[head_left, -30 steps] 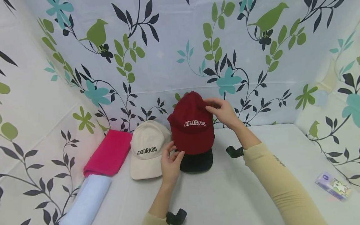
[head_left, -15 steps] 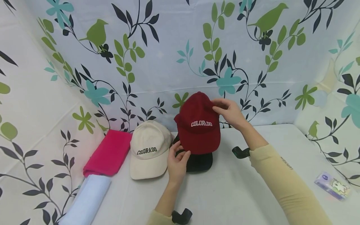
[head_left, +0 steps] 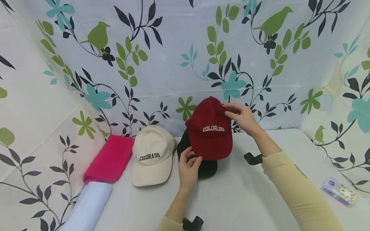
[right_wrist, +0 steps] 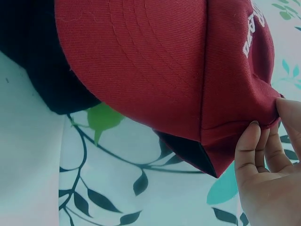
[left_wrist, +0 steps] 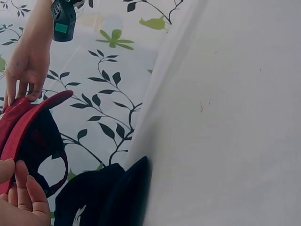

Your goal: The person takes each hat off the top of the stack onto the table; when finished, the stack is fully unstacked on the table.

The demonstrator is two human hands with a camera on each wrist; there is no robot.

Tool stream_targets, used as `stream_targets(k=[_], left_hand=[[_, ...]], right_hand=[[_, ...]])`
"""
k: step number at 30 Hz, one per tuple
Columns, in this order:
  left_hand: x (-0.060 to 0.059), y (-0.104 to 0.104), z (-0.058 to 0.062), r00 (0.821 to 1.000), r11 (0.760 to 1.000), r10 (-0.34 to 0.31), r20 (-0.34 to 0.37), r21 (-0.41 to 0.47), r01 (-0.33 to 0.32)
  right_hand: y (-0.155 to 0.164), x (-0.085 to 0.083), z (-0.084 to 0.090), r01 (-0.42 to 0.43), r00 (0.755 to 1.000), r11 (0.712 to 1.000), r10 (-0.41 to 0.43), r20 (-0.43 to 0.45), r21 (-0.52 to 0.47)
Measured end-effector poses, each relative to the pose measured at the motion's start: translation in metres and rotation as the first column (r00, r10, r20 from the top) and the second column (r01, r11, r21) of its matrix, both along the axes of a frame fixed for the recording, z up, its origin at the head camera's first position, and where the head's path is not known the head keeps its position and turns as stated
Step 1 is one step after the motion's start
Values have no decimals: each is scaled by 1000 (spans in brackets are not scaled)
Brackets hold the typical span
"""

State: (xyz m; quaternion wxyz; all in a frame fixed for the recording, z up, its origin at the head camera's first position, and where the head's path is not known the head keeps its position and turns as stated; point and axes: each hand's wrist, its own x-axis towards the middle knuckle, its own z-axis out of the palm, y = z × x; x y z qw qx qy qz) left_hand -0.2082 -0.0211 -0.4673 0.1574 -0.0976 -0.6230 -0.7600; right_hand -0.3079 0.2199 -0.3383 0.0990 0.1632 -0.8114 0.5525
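Note:
A dark red cap [head_left: 211, 131] lettered COLORADO is held up off the table between both hands. My left hand [head_left: 189, 166] pinches the front edge of its brim [left_wrist: 21, 136]. My right hand [head_left: 241, 117] pinches the side of the crown [right_wrist: 235, 94] near the back. Under the red cap lies a black cap [head_left: 206, 166] on the table, also seen as a dark shape [left_wrist: 106, 195] in the left wrist view. A cream COLORADO cap [head_left: 151, 155] sits just left of my left hand.
A folded pink cloth [head_left: 110, 158] and a folded pale blue cloth [head_left: 88, 207] lie at the table's left. A small tissue pack [head_left: 338, 191] sits at the right edge. A leaf-and-bird patterned curtain [head_left: 173, 48] walls in the white table [head_left: 248, 199] on three sides.
Both hands have carried the red cap a little to the right, uncovering more of the black cap's left side. The grips are unchanged.

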Motion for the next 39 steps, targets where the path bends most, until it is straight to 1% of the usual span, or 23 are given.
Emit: stream_targets(k=[4, 8, 14, 21, 24, 27, 28, 30, 32, 35, 39], left_hand=[[1, 8, -2, 1000, 1000, -19, -12, 15, 19], [3, 16, -4, 1000, 999, -27, 13, 35, 27], [4, 25, -8, 997, 999, -23, 73, 35, 21], [4, 38, -13, 995, 999, -27, 95, 45, 23], [4, 44, -16, 993, 998, -24, 120, 61, 16], [4, 52, -19, 990, 995, -22, 141, 97, 9], [5, 55, -19, 989, 994, -21, 147, 111, 5], [5, 60, -21, 987, 990, -27, 157, 141, 5], [5, 65, -22, 985, 986, -33, 168, 169, 4], [6, 72, -23, 981, 982, -42, 189, 188, 6], [7, 81, -26, 973, 982, -52, 225, 188, 9]], right_hand=[[8, 2, -3, -1, 1000, 1000, 1, 4, -10], [16, 3, -6, 2, 1000, 1000, -2, 4, -7], [25, 4, -12, 53, 999, 997, -54, 7, 55], [34, 1, -19, 81, 996, 995, -83, 19, 65], [32, 11, -10, 79, 996, 995, -81, 32, 61], [34, 13, -9, 83, 995, 995, -85, 51, 51], [35, 13, -10, 86, 994, 995, -89, 56, 49], [43, 4, -20, 96, 993, 994, -99, 65, 46], [49, -1, -26, 102, 992, 994, -105, 65, 39], [54, -3, -31, 117, 991, 992, -119, 61, 42], [60, -3, -35, 144, 987, 988, -147, 62, 53]])
